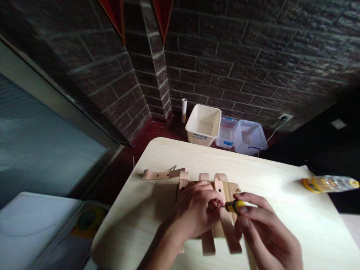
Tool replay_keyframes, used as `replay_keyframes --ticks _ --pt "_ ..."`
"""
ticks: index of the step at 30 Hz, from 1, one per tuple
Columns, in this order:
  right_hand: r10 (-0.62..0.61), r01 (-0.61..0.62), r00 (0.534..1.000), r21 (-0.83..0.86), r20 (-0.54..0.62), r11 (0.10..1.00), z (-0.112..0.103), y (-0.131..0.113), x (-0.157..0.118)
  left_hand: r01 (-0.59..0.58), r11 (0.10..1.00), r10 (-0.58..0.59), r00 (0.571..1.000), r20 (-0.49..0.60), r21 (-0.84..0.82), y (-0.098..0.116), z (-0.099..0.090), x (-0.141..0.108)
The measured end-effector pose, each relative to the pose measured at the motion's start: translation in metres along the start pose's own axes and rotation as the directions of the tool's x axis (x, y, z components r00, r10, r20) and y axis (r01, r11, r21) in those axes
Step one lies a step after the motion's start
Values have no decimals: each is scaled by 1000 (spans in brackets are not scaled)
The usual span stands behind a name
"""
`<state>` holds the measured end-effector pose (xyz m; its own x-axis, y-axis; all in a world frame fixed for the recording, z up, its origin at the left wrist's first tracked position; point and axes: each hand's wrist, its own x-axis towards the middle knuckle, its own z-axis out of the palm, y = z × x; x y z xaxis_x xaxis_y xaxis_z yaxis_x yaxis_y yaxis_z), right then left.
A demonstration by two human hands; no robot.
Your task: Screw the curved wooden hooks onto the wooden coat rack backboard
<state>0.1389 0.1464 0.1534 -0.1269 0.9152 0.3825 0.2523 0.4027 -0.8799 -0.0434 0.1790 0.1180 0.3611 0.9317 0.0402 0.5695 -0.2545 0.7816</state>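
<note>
My right hand (267, 228) pinches the handle of a short yellow-and-black screwdriver (234, 206), its shaft pointing left. Over a flat wooden board (233, 188) lie several pale wooden strips (231, 234) with curled upper ends. Dark holes show in some of these strips. My left hand (194, 210) rests across the board and strips, its thumb and fingers closed close to the screwdriver's tip. Whatever sits between those fingertips is too small to make out. A separate curled strip (160, 174) with two dark holes lies to the left, beside a thin dark metal piece (173, 167).
The light wooden table (267, 176) has a clear bottle with yellow parts (329, 183) lying near its right edge. Beyond the far edge stand a cream bin (201, 129), two clear plastic boxes (249, 137) and a white tube (183, 110). A brick wall (225, 67) rises behind.
</note>
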Motion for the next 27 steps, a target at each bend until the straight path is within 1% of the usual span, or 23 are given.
replay_keyframes --ticks 5,12,17,22,27 --pt "16 -16 1000 11 12 1000 -1 2 -1 6 1000 -6 1000 4 -22 0 1 1" --pt "-14 14 1000 -60 6 998 -3 5 -3 20 999 -19 1000 17 -36 -1 0 0" --pt "-36 36 999 -33 9 999 -3 5 -2 40 999 -39 999 26 -19 -1 0 1" --pt "-19 19 1000 -24 3 1000 -3 4 -2 29 999 -28 999 22 -31 -1 1 2" --pt "-31 32 999 -60 15 998 -4 5 -5 23 999 -22 1000 22 -34 -1 0 1"
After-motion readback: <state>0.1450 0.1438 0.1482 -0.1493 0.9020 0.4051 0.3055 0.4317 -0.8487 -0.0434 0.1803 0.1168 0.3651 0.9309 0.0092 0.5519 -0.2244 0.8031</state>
